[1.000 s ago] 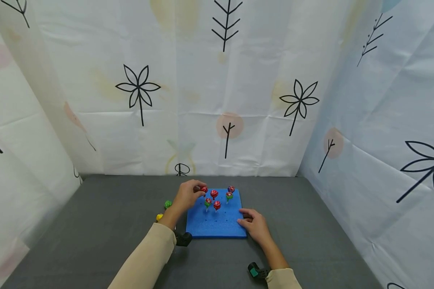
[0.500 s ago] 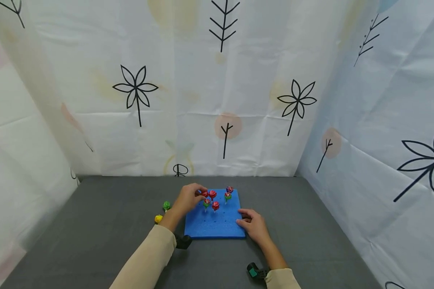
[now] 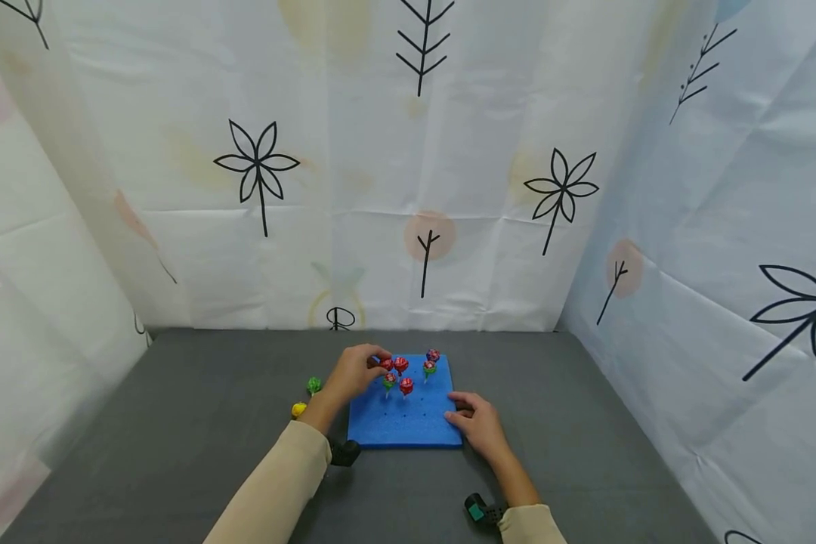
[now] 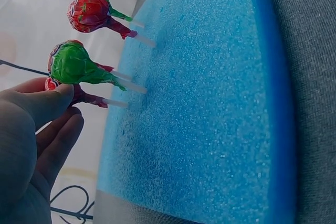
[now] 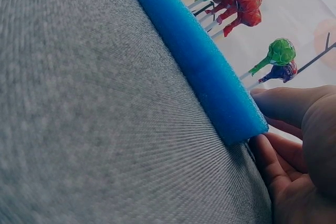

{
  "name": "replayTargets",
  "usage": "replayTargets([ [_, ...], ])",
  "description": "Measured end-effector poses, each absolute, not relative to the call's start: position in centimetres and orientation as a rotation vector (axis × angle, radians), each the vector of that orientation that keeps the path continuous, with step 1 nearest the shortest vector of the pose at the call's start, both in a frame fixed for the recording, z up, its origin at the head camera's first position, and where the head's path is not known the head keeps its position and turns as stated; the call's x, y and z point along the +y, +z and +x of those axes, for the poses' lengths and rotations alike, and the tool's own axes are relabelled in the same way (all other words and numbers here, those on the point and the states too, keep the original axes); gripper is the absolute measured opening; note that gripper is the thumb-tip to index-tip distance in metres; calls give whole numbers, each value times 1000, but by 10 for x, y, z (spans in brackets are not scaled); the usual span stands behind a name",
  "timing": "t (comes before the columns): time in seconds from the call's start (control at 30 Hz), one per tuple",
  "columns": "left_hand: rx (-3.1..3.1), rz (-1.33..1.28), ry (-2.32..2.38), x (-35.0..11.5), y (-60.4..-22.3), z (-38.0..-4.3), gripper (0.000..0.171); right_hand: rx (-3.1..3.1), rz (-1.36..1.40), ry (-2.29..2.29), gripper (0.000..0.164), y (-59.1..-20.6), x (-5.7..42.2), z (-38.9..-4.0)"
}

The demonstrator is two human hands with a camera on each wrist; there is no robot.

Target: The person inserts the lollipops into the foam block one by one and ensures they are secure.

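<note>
My left hand (image 3: 349,375) pinches the head of a red-wrapped lollipop (image 4: 93,99) between thumb and fingers at the back left of the blue foam board (image 3: 404,432). This lollipop's white stick meets the board. Beside it stand other red lollipops (image 3: 406,386) and a green-and-red one (image 4: 73,64), sticks in the foam. At the back right of the board are another green-and-red lollipop (image 3: 429,369) and a dark purple-red one (image 3: 433,355). My right hand (image 3: 481,425) holds the board's right edge, thumb at the top and fingers at the side and underside.
Left of the board, a green lollipop (image 3: 314,385) and a yellow one (image 3: 299,409) lie on the grey tabletop (image 3: 211,423), partly behind my left forearm. Small holes dot the board's front half. Patterned white cloth (image 3: 353,151) surrounds the table.
My left hand has come down a little and slightly right with the red lollipop, closer to its neighbours. My right hand stays at the board's edge.
</note>
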State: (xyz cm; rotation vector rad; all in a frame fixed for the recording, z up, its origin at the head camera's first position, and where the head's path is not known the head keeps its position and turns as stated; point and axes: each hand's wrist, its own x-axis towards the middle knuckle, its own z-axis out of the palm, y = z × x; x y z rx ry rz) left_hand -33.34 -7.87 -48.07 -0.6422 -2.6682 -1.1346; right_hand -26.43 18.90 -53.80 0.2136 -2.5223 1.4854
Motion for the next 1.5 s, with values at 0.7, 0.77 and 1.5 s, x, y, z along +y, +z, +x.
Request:
replayTargets([
  [0.7, -2654, -622, -1167, -82, -483, -330, 29, -2545, 231, 1447, 32, -540, 191, -263],
  [0.77, -2653, -606, -1187, -83, -483, -329, 30, -2545, 239, 1442, 32, -540, 191, -263],
  [1.5, -2532, -510, -1244, -103, -487, -321, 21, -2543, 236, 1458, 32, -540, 191, -264],
])
